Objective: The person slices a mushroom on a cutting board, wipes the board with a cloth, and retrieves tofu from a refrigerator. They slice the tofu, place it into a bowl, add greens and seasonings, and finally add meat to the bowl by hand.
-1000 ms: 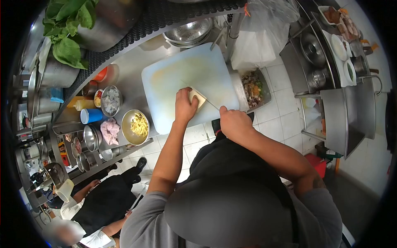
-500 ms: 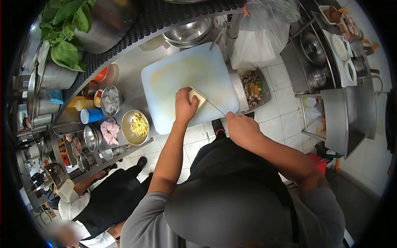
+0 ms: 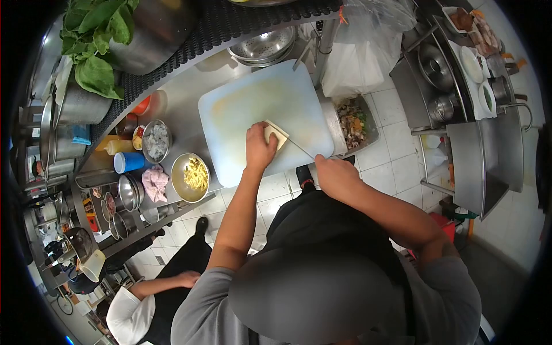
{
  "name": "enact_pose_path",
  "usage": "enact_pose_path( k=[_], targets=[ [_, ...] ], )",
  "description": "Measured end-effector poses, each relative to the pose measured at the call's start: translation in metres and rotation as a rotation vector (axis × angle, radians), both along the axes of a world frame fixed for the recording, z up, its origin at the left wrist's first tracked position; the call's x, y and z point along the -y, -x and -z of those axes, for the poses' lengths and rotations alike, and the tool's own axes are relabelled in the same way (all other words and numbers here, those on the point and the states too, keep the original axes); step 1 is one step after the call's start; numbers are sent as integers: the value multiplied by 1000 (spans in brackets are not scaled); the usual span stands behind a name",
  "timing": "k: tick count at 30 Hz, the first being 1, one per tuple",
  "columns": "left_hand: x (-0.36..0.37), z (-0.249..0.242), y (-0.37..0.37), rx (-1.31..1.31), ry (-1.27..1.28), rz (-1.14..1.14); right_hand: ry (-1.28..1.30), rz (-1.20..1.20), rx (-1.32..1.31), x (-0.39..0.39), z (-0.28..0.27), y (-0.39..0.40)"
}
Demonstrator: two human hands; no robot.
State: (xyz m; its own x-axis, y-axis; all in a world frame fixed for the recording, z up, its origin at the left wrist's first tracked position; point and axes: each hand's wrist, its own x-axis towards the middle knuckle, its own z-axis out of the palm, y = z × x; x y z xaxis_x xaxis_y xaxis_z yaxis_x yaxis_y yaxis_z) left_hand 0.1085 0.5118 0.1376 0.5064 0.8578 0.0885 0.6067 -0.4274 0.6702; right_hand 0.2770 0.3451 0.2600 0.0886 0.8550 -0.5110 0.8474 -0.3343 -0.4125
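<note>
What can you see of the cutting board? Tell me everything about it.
The board is a big, thick-looking slab with rounded corners, pale bluish white and apparently plastic. Its middle and far side carry yellowish stains. It lies flat on the metal counter, reaching the counter's near edge. The left hand presses a pale block onto it; the right hand, beyond its near right edge, holds a knife whose blade meets the block. Its underside is hidden.
</note>
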Motion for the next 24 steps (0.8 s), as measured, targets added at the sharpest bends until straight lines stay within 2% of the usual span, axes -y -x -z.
enact_pose_path(
  k=[6, 9, 13, 15, 18, 21, 24],
  targets=[
    [1, -3, 0, 4, -27, 26, -45, 39, -27, -5, 60, 2],
    [3, -9, -1, -24, -152, 75, -76, 57, -108, -3, 82, -10],
    [-2, -20, -3, -277, -230, 199, -104, 73, -266, 0, 104, -26],
    [1, -30, -7, -385, -334, 263, -129, 56, -215, 1, 94, -24],
    [1, -34, -11, -416, -410, 260, -135, 31, -78, 2, 76, -15],
    [-1, -33, -5, -74, -208, 41, -160, 30, 56, 2, 55, -6],
    [2, -21, 9, 18, -16, -76, -167, 23, 111, 0, 27, 1]
  ],
)
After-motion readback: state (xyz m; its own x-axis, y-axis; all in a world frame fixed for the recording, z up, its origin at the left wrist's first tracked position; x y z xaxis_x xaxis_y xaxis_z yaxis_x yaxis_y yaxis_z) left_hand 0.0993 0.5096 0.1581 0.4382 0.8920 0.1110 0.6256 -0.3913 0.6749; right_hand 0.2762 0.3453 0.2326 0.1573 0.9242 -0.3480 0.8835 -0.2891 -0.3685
